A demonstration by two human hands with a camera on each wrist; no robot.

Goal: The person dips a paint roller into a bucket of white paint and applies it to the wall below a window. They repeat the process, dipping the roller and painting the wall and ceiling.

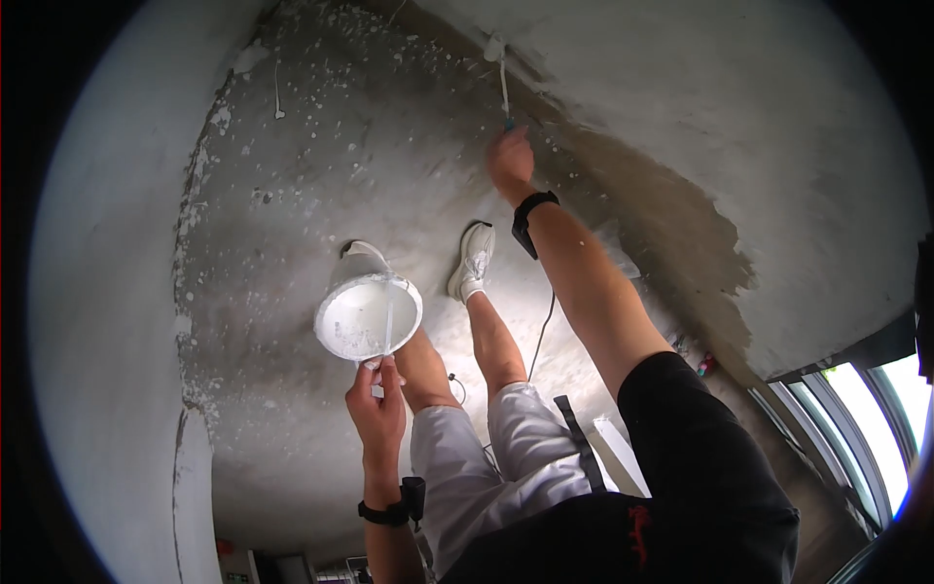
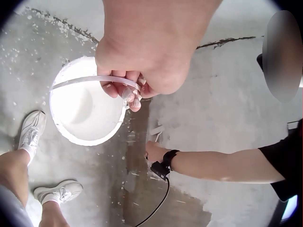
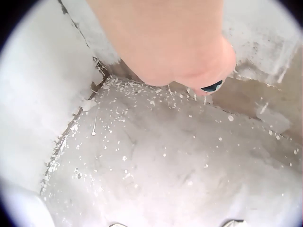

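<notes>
A white bucket (image 1: 355, 310) with white paint-like coating inside hangs in front of the left leg. My left hand (image 1: 377, 414) grips its pale strap handle (image 2: 71, 82) at the near rim, fingers curled round it in the left wrist view. White smears mark those fingertips. Farther forward, my right hand (image 1: 511, 161) grips a small paint roller by its teal handle (image 3: 212, 86). The roller's pale shaft (image 1: 505, 90) leads up to a white head (image 1: 494, 47), which lies against the lower part of the right-hand wall. In the right wrist view, the hand hides most of the roller.
Paint spots cover the grey floor (image 1: 311, 175) near the left wall (image 1: 117, 243). The right wall (image 1: 778, 175) is pale above and bare brown along its base. Both white shoes (image 1: 474, 258) stand on the floor. A black cable (image 1: 543, 336) hangs below the right arm. Windows (image 1: 856, 438) are at lower right.
</notes>
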